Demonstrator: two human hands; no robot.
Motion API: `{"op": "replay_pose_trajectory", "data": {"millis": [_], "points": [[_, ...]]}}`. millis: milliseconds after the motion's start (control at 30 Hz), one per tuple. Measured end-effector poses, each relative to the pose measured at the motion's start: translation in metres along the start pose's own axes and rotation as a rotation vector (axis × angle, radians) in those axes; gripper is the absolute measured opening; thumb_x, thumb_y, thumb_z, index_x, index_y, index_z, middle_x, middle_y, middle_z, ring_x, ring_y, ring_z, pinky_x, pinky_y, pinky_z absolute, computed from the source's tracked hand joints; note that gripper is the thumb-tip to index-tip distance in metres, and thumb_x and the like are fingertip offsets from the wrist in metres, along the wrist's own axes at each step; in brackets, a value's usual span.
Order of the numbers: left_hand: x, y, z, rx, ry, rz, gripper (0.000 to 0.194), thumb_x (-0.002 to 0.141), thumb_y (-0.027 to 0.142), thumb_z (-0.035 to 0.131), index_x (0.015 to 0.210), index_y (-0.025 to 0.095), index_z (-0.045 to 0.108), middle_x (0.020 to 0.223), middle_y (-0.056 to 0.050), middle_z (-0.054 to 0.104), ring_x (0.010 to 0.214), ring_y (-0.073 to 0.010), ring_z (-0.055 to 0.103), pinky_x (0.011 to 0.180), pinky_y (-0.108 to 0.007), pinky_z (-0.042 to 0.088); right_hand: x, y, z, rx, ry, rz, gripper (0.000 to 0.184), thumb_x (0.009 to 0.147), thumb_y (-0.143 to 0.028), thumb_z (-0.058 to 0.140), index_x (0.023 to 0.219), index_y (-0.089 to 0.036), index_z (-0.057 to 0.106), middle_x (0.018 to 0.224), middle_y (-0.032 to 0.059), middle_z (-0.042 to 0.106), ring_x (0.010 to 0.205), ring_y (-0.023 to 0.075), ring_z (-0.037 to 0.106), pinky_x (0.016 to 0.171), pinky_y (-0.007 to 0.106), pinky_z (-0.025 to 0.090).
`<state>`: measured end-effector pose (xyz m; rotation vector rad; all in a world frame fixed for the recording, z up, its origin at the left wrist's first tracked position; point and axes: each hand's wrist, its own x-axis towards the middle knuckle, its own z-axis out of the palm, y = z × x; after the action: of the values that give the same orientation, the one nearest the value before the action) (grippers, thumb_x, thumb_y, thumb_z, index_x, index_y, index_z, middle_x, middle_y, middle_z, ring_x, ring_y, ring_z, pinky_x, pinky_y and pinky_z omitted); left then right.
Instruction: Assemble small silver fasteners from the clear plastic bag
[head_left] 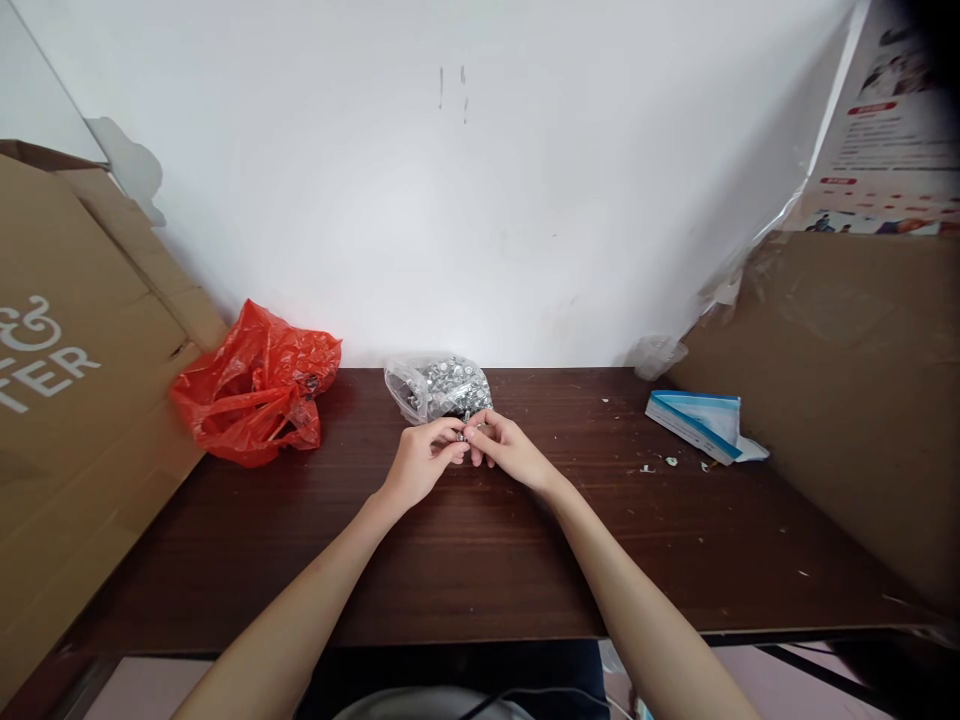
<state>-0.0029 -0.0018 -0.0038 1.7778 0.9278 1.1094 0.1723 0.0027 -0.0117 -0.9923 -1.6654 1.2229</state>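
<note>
Behind the dark brown, wood-grained tabletop (487, 570), a white wall (525, 200) was seen. Both bare forearms (330, 580) were stretched forward and angled inward. A small silvery metal piece (462, 435) was pinched by the fingers of the left hand (417, 464) and right hand (516, 452), just before a clear plastic bag (405, 386) of silvery parts (459, 374).

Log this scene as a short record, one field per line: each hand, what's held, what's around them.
Left hand: pinching, fingertips close to the right hand's
Right hand: pinching
Held: small metal part, too small to identify
Just beyond: clear bag of metal pieces
Left side: red plastic bag, cardboard box
Right side: blue-and-white packet
Surface: dark brown table
</note>
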Motion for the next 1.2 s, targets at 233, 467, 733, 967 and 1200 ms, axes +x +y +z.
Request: {"op": "replay_pose_trajectory", "data": {"millis": [233,467,733,967,1200], "points": [[0.0,-0.004,0.001,0.014,-0.026,0.023,0.023,0.08,0.025,0.064,0.101,0.016,0.065,0.079,-0.003,0.071,0.071,-0.0161,0.07,0.07,-0.029,0.061,0.002,0.002,0.002,0.016,0.037,0.051,0.049,0.09,-0.063,0.036,0.077,-0.019,0.052,0.054,-0.0009,0.056,0.051,0.0119,0.052,0.046,0.023,0.037],[0.0,0.001,0.0,0.008,0.026,0.016,0.021,0.078,0.025,0.065,0.097,0.015,0.066,0.078,-0.003,0.071,0.071,-0.016,0.07,0.068,-0.028,0.062,-0.001,-0.005,0.001,0.057,-0.038,0.076,0.042,0.083,-0.06,0.054,0.079,-0.018,0.054,0.058,-0.0007,0.059,0.052,0.011,0.053,0.047,0.022,0.038],[0.002,-0.004,-0.001,0.001,0.069,0.012,0.025,0.078,0.027,0.065,0.099,0.014,0.066,0.079,-0.004,0.071,0.07,-0.017,0.071,0.069,-0.031,0.063,0.0,-0.005,-0.001,0.118,0.095,0.099,0.041,0.074,-0.055,0.067,0.09,-0.018,0.057,0.066,-0.0009,0.061,0.057,0.0112,0.056,0.047,0.021,0.037],[0.003,-0.001,-0.002,-0.054,0.096,-0.017,0.028,0.076,0.027,0.068,0.099,0.012,0.068,0.079,-0.005,0.073,0.07,-0.0186,0.072,0.069,-0.032,0.063,-0.002,-0.01,0.001,0.266,0.017,0.094,0.033,0.079,-0.049,0.065,0.081,-0.017,0.057,0.066,-0.0002,0.062,0.06,0.0104,0.056,0.05,0.021,0.037],[0.004,-0.004,0.001,-0.22,0.09,-0.113,0.036,0.074,0.031,0.071,0.102,0.009,0.069,0.088,-0.009,0.075,0.075,-0.0214,0.073,0.077,-0.038,0.063,0.0,-0.009,0.0,0.415,0.137,0.074,0.031,0.069,-0.044,0.076,0.076,-0.017,0.063,0.065,0.0002,0.064,0.06,0.0109,0.058,0.057,0.024,0.042]]}}
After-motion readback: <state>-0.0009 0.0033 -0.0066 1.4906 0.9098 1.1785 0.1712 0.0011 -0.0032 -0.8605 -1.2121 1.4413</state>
